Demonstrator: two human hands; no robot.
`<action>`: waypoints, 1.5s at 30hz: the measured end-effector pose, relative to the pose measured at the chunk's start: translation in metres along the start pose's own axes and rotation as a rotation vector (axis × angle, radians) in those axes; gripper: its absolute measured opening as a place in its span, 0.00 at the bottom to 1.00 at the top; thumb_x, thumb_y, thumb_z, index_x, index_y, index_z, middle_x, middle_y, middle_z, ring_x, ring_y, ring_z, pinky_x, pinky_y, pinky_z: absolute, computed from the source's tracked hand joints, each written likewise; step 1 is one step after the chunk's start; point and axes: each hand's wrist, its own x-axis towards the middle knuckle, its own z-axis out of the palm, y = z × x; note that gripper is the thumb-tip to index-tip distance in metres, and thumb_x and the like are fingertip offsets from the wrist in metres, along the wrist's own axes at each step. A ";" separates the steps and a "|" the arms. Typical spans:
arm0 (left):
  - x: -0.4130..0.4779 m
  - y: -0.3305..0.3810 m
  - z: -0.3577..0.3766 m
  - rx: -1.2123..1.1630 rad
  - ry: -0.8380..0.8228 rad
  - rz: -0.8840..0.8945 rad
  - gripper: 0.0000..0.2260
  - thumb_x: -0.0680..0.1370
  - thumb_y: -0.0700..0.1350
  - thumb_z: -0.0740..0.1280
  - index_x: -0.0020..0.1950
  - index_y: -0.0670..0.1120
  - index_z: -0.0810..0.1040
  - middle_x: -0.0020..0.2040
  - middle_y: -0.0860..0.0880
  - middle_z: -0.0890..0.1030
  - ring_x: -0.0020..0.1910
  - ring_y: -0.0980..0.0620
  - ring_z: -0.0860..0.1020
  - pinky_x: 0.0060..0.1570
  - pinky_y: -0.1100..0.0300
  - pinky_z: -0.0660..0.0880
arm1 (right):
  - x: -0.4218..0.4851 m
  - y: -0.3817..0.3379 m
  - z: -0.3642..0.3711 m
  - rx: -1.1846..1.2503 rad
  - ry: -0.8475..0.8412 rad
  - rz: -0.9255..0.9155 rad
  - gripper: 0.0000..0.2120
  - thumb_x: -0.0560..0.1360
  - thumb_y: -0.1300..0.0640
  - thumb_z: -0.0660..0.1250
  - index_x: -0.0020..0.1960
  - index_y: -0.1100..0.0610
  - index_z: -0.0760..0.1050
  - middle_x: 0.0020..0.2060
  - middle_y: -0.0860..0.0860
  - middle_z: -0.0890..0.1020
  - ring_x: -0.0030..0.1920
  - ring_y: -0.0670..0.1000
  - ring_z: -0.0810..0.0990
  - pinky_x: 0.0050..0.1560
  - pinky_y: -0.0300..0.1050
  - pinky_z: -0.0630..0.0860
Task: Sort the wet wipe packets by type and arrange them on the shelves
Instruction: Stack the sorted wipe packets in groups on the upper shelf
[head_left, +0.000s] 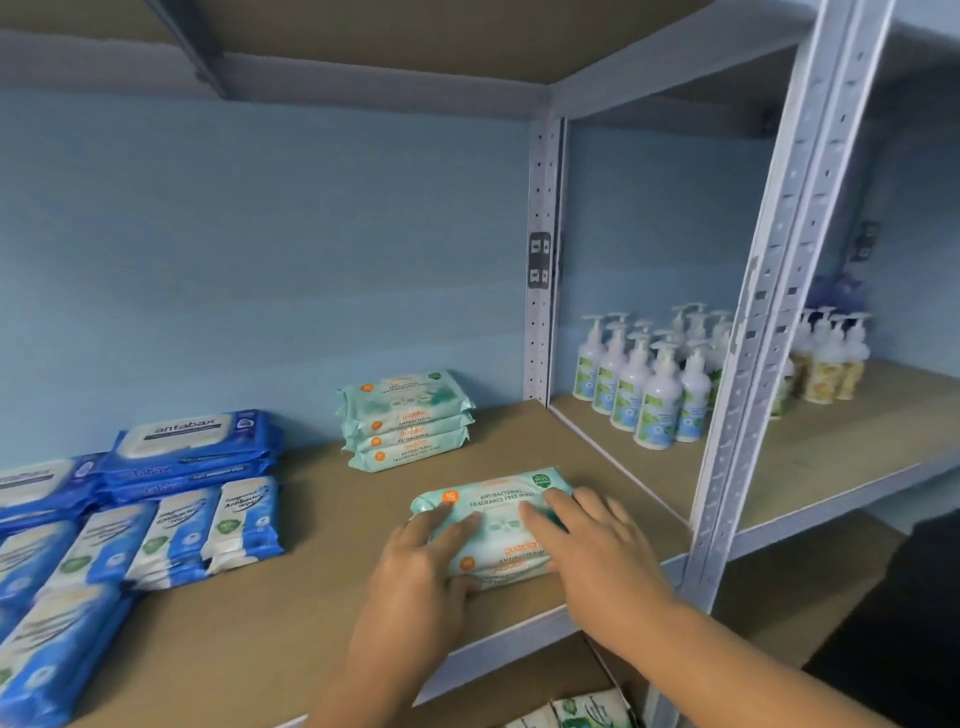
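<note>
The left hand (428, 564) and the right hand (597, 551) were both on the front stack (493, 512) of light green wet wipe packets. This stack sat near the front edge of the brown shelf (311, 597), toward its right end. The left hand held the stack, with its fingers spread on top and its thumb pushed against the front side. The right hand lay flat on top of the stack with its fingers straight, gripping nothing.

Behind it, near the blue wall, was a back stack (405, 421) of three of the same green packets. The two stacks did not touch. On the left side of the shelf were dark blue antabax packets (192, 447), piled up. In front of those lay blue and white wipe packets (208, 530) side by side.

On the next shelf to the right stood white pump bottles (644, 384) in a group. A few more green packets (582, 714) peeked out on the shelf below.
</note>
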 end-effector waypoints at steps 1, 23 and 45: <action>0.008 0.003 0.006 -0.012 -0.008 0.008 0.30 0.71 0.45 0.77 0.71 0.61 0.75 0.74 0.54 0.71 0.70 0.48 0.71 0.69 0.57 0.68 | 0.004 0.007 0.002 -0.011 0.005 0.022 0.44 0.52 0.61 0.81 0.67 0.51 0.74 0.60 0.53 0.79 0.57 0.56 0.76 0.52 0.52 0.78; 0.189 -0.036 0.116 0.440 0.148 0.123 0.28 0.77 0.61 0.65 0.74 0.56 0.61 0.69 0.58 0.73 0.65 0.45 0.64 0.56 0.45 0.59 | 0.180 0.093 0.106 0.155 0.260 0.281 0.27 0.74 0.64 0.65 0.70 0.46 0.74 0.68 0.46 0.76 0.61 0.61 0.68 0.59 0.52 0.70; 0.201 -0.059 0.110 0.331 0.369 0.080 0.03 0.76 0.56 0.73 0.48 0.65 0.85 0.81 0.47 0.59 0.79 0.36 0.52 0.61 0.30 0.61 | 0.214 0.100 0.135 0.345 0.382 0.392 0.17 0.73 0.61 0.73 0.58 0.56 0.72 0.50 0.58 0.77 0.50 0.62 0.77 0.45 0.53 0.76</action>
